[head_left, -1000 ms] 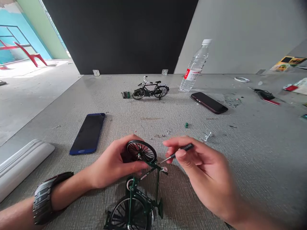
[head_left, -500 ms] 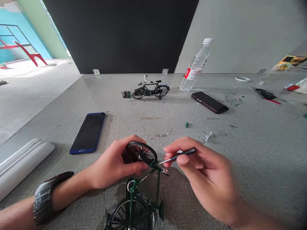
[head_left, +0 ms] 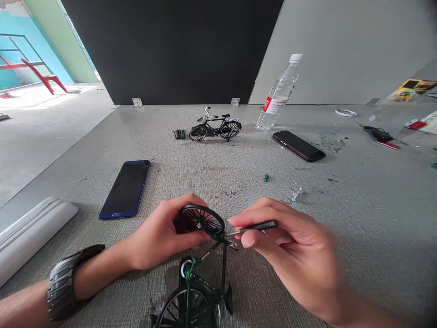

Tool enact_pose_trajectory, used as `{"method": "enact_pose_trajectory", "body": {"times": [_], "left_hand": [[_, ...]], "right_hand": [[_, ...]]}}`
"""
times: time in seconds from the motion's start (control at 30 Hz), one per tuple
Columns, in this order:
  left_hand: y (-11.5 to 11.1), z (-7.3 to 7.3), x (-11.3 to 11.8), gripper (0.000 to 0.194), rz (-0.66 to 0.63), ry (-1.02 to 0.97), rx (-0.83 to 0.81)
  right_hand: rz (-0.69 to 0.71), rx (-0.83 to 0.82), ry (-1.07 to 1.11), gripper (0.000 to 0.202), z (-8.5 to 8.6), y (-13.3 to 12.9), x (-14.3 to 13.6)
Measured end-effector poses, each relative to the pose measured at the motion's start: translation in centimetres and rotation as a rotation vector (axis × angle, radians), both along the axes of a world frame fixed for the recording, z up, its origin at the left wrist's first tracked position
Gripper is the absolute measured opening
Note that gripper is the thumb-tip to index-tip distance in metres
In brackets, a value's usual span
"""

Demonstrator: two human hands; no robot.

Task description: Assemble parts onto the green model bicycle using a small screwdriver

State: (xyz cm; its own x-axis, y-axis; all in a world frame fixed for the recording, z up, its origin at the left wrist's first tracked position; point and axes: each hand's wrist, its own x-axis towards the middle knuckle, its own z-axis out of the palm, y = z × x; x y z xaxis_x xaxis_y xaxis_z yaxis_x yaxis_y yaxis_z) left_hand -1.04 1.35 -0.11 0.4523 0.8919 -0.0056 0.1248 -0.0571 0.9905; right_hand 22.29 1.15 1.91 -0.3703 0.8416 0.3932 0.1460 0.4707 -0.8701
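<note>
A dark green model bicycle lies at the bottom middle, its front wheel raised and tilted. My left hand wraps round that wheel from the left, thumb near the fork. From the right, my right hand grips a small black screwdriver between thumb and fingers. The metal tip touches or nearly touches the frame joint beside the wheel; the exact contact is too small to tell.
Farther back stand a black model bicycle and a tilted water bottle. Phones lie at left and right. Small silver parts and a green piece sit beyond my hands.
The screwdriver has tilted to a flatter angle, and my right thumb and fingers have shifted slightly left along it. My left hand and the bicycle have hardly moved.
</note>
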Motion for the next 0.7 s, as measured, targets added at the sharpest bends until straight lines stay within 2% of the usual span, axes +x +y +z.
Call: {"method": "enact_pose_trajectory", "body": {"times": [0.13,0.27,0.4,0.47,0.57,0.7], "left_hand": [[0.0,0.2,0.2,0.023,0.03,-0.099,-0.082],[0.3,0.2,0.3,0.025,0.117,-0.164,-0.123],[0.6,-0.1,0.1,0.029,0.232,-0.196,-0.106],[0.6,-0.2,0.0,0.03,0.273,-0.202,-0.096],[0.7,-0.1,0.1,0.03,0.303,-0.192,-0.084],[0.7,0.1,0.3,0.028,0.313,-0.174,-0.084]], "right_hand": [[-0.062,-0.015,-0.01,0.015,0.1,-0.1,0.1],[-0.132,-0.008,0.017,0.039,0.2,0.2,0.4],[-0.005,-0.096,-0.305,0.034,0.3,0.6,0.2],[0.062,-0.16,-0.424,0.039,0.4,0.5,0.0],[0.124,-0.233,-0.508,0.042,0.4,0.1,-0.4],[0.148,-0.252,-0.524,0.039,0.0,-0.3,-0.6]]}}
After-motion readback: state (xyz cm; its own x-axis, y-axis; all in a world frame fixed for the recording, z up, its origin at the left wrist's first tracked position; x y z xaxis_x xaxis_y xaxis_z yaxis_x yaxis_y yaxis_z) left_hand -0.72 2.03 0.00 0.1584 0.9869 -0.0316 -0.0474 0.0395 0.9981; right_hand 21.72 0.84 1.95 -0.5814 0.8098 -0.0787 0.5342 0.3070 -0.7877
